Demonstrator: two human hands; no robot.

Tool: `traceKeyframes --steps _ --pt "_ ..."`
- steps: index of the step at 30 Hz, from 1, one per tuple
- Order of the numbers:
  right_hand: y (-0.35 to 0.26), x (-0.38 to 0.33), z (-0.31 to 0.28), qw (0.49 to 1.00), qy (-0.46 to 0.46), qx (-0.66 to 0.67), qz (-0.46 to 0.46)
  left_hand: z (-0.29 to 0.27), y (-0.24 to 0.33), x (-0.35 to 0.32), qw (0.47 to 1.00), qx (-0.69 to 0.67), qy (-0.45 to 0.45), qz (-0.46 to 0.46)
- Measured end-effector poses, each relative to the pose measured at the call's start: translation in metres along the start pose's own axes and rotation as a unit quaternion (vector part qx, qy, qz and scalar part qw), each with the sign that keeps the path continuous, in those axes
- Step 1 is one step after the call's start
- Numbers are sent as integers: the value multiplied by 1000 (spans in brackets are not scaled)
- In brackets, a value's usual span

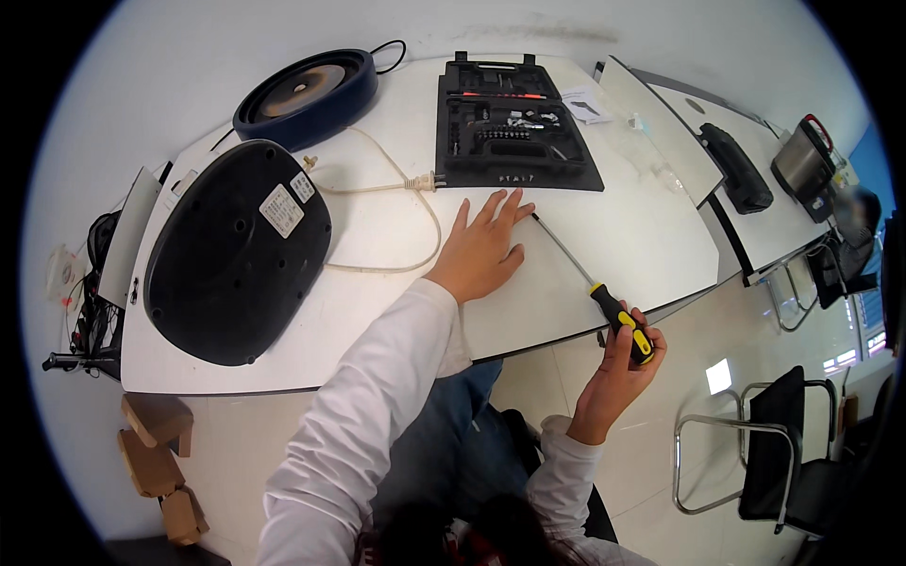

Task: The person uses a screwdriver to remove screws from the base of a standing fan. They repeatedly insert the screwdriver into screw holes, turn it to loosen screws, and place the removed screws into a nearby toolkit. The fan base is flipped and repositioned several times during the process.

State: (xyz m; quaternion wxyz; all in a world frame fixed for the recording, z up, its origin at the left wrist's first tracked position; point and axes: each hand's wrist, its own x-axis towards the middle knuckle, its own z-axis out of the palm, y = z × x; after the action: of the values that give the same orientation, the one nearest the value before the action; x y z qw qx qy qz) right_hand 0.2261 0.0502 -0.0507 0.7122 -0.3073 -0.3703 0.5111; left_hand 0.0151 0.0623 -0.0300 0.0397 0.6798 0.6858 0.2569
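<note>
The right hand [618, 363] grips a long screwdriver [604, 297] by its yellow-black handle, fingers curled round it, tip apparently resting on the white worktop [623, 226] beside the left hand [483, 250], lying flat, fingers spread.

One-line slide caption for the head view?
Right hand holds a yellow-black screwdriver; left hand lies flat on the white table beside an upturned black appliance.

Two hands: left hand [481, 247], right hand [618, 368]. One screwdriver [595, 288]. One tool case [514, 123] at twelve o'clock. Two round appliances: base [236, 250] at nine, lid [307, 94] at eleven. One kettle [802, 160] at two.
</note>
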Motion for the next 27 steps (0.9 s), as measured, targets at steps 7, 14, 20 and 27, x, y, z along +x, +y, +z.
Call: traceKeyframes --steps 7,14,20,27 --pt "-2 2 -3 1000 8 10 13 6 -2 1 997 72 28 25" --pt "-9 7 -10 999 21 24 4 6 0 0 997 65 25 22" --pt "-11 6 -10 999 18 35 10 4 3 1 998 61 13 6" --pt "-11 5 -7 999 31 33 3 1 5 1 997 -14 79 -6"
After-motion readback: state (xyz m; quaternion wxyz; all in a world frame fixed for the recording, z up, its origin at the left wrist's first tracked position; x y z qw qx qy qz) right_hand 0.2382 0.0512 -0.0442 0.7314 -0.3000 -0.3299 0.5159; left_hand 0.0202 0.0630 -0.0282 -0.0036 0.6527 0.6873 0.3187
